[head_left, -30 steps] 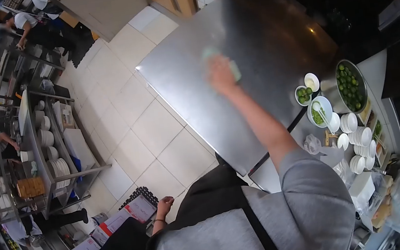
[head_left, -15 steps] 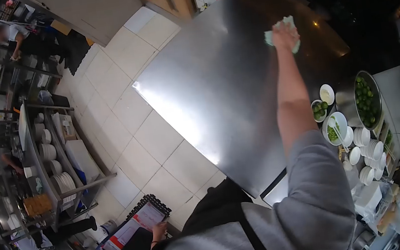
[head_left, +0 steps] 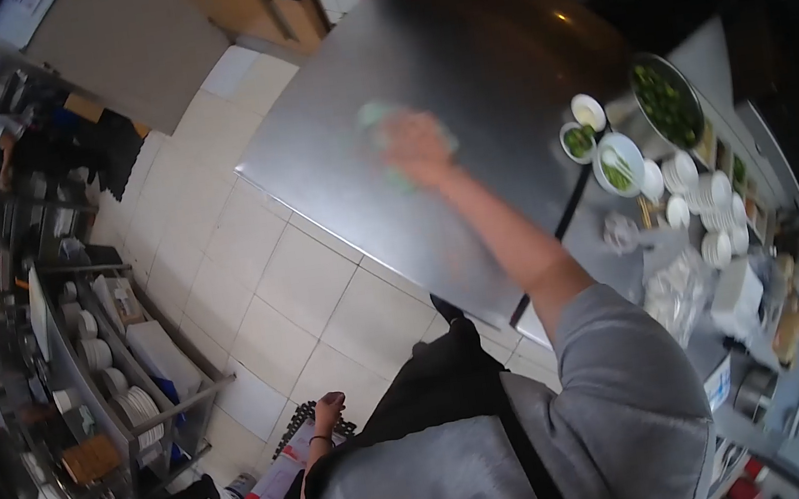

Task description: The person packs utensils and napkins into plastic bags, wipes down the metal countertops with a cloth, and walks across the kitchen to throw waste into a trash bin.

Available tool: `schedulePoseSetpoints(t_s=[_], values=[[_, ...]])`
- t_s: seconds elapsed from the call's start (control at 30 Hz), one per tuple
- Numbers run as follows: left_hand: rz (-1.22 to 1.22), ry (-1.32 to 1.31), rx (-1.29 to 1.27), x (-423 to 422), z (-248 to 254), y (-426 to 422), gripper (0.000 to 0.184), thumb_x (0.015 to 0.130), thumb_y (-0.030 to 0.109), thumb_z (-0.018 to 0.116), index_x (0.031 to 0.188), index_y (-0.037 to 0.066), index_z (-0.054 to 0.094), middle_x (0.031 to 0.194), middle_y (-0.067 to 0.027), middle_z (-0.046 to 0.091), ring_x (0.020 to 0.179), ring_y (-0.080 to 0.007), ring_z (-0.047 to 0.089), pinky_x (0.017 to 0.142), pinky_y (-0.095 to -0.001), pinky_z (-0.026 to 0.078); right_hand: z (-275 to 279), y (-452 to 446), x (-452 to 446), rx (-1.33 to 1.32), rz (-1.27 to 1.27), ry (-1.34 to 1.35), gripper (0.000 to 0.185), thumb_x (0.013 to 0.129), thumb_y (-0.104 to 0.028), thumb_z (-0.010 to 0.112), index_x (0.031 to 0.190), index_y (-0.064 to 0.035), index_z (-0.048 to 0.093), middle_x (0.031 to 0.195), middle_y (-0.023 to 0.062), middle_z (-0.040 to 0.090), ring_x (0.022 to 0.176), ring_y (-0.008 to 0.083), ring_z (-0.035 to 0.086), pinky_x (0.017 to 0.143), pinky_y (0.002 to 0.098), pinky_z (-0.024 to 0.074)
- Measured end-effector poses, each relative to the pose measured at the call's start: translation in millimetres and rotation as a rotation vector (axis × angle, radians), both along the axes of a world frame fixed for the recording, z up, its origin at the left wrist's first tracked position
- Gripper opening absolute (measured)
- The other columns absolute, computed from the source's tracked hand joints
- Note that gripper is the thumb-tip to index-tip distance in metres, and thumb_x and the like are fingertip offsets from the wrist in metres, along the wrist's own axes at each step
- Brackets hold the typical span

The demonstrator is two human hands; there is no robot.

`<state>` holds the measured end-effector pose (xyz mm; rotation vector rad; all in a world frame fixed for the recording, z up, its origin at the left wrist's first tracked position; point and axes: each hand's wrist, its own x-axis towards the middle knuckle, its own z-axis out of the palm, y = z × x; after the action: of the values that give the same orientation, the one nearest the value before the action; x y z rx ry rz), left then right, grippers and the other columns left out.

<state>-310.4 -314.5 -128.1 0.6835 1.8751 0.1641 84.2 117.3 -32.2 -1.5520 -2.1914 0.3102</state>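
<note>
My right hand [head_left: 419,149] presses a pale green cloth [head_left: 372,115] against the steel tabletop [head_left: 326,148], near its left part. Motion blurs both the hand and the cloth, which shows around the fingers. Down at my left side, clear of the table, my left hand [head_left: 328,412] hangs with curled fingers and nothing visible in it. A dark band circles that wrist.
At the table's right stand a bowl with chopped greens [head_left: 617,175], a large metal bowl of green produce [head_left: 668,103] and stacked white dishes [head_left: 710,190]. Plastic bags [head_left: 677,289] lie nearer me. A dish rack [head_left: 124,377] and another person [head_left: 7,140] are at left.
My right hand has swept the cloth from the table's far right side to the left and nearer me. My left hand has risen slightly. The whole view has shifted.
</note>
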Motion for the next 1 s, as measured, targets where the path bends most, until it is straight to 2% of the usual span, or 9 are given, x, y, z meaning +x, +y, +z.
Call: schedulePoseSetpoints(t_s=[0.03,0.13,0.23,0.47,0.53,0.6,0.83,0.9,1.0], values=[[-0.009,-0.003,-0.013,-13.5,-3.1,-9.3,0.021,0.077,0.02,0.059,0.09,0.003,0.063,0.073,-0.0058,0.063,0.06,-0.0123,0.059,0.051,-0.025,0.045,-16.5,-3.2,43.3,0.252,-0.267,-0.252,0.051,0.079,-0.039,0.047,0.122,-0.0119,0.043,0.128,0.009,0.041,0.123,0.0312,0.031,0.1,0.0473,0.0202],[-0.123,0.052,-0.021,-60.2,-32.5,-50.0,0.021,0.076,0.019,0.059,0.088,0.002,0.063,0.073,-0.0067,0.064,0.06,-0.013,0.06,0.053,-0.0255,0.047,-10.1,-44.8,126.3,0.129,-0.574,-0.2,0.054,0.083,-0.048,0.038,0.127,-0.0152,0.039,0.135,0.0085,0.032,0.127,0.0317,0.024,0.1,0.0506,0.0189],[-0.176,0.059,0.012,-80.5,-45.6,-77.8,0.021,0.075,0.019,0.06,0.087,0.002,0.063,0.073,-0.007,0.064,0.059,-0.0128,0.06,0.053,-0.0252,0.048,13.8,-118.4,82.1,0.046,-0.644,-0.362,0.055,0.084,-0.051,0.034,0.127,-0.0168,0.039,0.137,0.0078,0.029,0.127,0.032,0.023,0.1,0.0517,0.0192],[-0.329,0.017,0.062,-60.0,-25.0,-83.5,0.019,0.076,0.018,0.06,0.088,0.003,0.063,0.072,-0.0059,0.063,0.053,-0.0119,0.057,0.045,-0.0239,0.044,15.8,-296.1,-37.1,0.201,-0.186,-0.149,0.032,0.081,-0.018,0.048,0.112,-0.014,0.054,0.122,0.0093,0.047,0.117,0.0283,0.04,0.098,0.0446,0.0301],[-0.339,-0.014,0.057,-59.2,-27.5,-79.5,0.019,0.076,0.018,0.06,0.088,0.003,0.063,0.071,-0.0057,0.062,0.053,-0.0116,0.056,0.044,-0.0236,0.043,38.7,-335.9,-20.8,-0.119,-0.025,0.35,0.026,0.078,-0.008,0.048,0.101,-0.0087,0.06,0.111,0.01,0.055,0.108,0.0268,0.049,0.093,0.0362,0.0376],[-0.349,0.004,0.073,-54.0,-27.2,-76.6,0.017,0.077,0.018,0.06,0.086,0.004,0.063,0.069,-0.0052,0.061,0.053,-0.0114,0.056,0.041,-0.0238,0.042,49.3,-351.1,20.7,-0.032,-0.337,0.428,0.023,0.078,-0.007,0.047,0.095,-0.0056,0.062,0.105,0.0107,0.058,0.104,0.0268,0.051,0.088,0.0316,0.041],[-0.566,0.031,0.121,-25.7,-28.4,-44.4,0.02,0.074,0.019,0.06,0.086,0.003,0.062,0.069,-0.007,0.061,0.051,-0.0129,0.058,0.04,-0.0239,0.043,21.8,-385.9,124.9,0.129,-0.88,-0.303,0.058,0.078,-0.036,0.053,0.124,-0.0033,0.039,0.129,0.0144,0.039,0.119,0.0355,0.035,0.095,0.0528,0.0254],[-0.641,0.054,0.117,0.5,-15.6,-35.0,0.021,0.073,0.019,0.06,0.086,0.003,0.062,0.069,-0.0073,0.061,0.052,-0.0133,0.058,0.041,-0.0244,0.044,56.8,-402.1,89.6,-0.194,-0.601,-0.244,0.064,0.078,-0.042,0.053,0.124,0.0001,0.036,0.131,0.0164,0.036,0.121,0.0362,0.032,0.096,0.0507,0.0264],[-0.782,0.042,0.136,40.9,-17.0,-23.8,0.024,0.072,0.02,0.059,0.086,0.002,0.062,0.067,-0.0073,0.06,0.053,-0.0136,0.059,0.042,-0.0253,0.045,25.7,-451.4,88.1,0.115,-0.395,-0.19,0.049,0.082,-0.028,0.048,0.127,-0.0128,0.037,0.135,0.0057,0.034,0.124,0.0253,0.031,0.102,0.045,0.0222]])
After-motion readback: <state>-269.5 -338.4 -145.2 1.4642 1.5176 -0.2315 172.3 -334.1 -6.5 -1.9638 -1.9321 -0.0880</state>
